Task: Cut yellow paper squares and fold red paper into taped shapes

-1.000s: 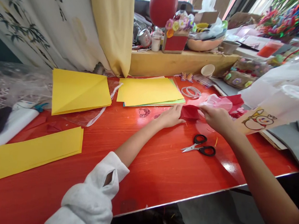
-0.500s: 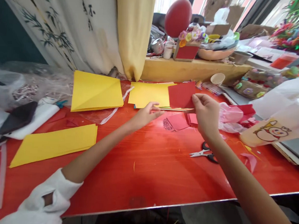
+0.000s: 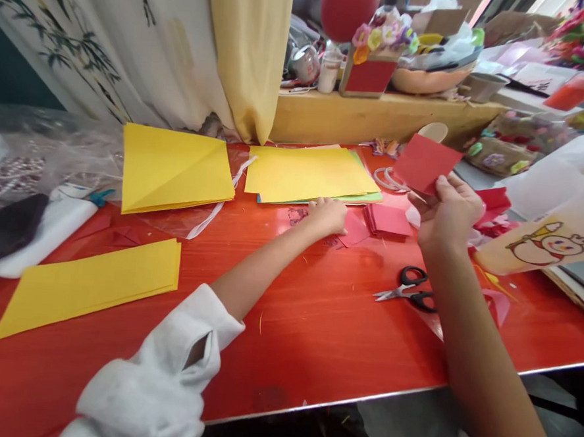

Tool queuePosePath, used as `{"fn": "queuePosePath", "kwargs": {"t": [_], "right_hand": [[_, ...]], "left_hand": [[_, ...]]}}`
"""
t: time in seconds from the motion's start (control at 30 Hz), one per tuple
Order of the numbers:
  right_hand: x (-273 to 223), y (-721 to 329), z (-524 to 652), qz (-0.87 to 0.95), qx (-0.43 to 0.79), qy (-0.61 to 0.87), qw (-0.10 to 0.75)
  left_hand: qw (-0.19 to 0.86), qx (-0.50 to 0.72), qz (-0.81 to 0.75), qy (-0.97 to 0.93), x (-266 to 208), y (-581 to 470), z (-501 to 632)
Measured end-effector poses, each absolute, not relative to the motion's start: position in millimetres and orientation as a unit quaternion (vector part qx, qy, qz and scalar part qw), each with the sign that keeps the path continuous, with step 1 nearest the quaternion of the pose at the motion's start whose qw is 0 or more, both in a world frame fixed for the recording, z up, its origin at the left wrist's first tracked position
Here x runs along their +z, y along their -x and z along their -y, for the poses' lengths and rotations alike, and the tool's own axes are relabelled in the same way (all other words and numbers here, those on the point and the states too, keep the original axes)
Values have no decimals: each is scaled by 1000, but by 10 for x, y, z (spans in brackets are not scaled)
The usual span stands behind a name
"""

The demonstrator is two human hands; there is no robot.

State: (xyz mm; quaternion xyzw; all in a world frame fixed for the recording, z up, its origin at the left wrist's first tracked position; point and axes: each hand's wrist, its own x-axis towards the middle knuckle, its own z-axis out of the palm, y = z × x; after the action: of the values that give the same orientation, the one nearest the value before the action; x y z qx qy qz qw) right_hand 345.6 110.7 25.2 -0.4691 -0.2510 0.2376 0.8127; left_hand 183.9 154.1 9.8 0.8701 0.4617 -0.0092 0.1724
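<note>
In the head view my right hand [image 3: 453, 212] pinches a square of red paper [image 3: 426, 164] by its lower right corner, raised above the table. My left hand [image 3: 328, 216] is closed, its fingers curled on a thin red paper with a black drawing [image 3: 297, 215]; the fingertips are partly hidden. Another flat red paper piece [image 3: 355, 229] shows just right of that hand. A small stack of folded red paper [image 3: 389, 221] lies between the hands. Below it rest black-handled scissors [image 3: 406, 290], slightly open.
Yellow sheets [image 3: 309, 175] lie at the back over other coloured sheets. Folded yellow papers [image 3: 176, 172] and a yellow strip stack [image 3: 90, 285] are at left. A plastic drink cup [image 3: 542, 244] stands at right. Curtains hang behind; the windowsill [image 3: 322, 118] carries clutter.
My right hand has moved right with the red square, away from the yellow sheets. My left hand has reached right and down onto the drawn-on paper, its fingers now curled. The view has shifted slightly.
</note>
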Motion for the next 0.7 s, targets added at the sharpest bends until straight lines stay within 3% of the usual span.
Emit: {"fn": "queuePosePath", "kwargs": {"t": [0.13, 0.3, 0.57, 0.7], "right_hand": [[273, -3616, -1046, 218, 222, 475, 823], [392, -3620, -975, 221, 227, 471, 823], [294, -3588, -1031, 263, 260, 487, 791], [233, -3501, -1041, 291, 300, 500, 758]], "left_hand": [[221, -73, -404, -885, 341, -1772, -1735], [272, -19, -316, -909, 627, -1689, -1846], [290, 102, -320, -896, 161, -2463, -1901], [294, 205, -364, -860, 187, -2286, -1912]]}}
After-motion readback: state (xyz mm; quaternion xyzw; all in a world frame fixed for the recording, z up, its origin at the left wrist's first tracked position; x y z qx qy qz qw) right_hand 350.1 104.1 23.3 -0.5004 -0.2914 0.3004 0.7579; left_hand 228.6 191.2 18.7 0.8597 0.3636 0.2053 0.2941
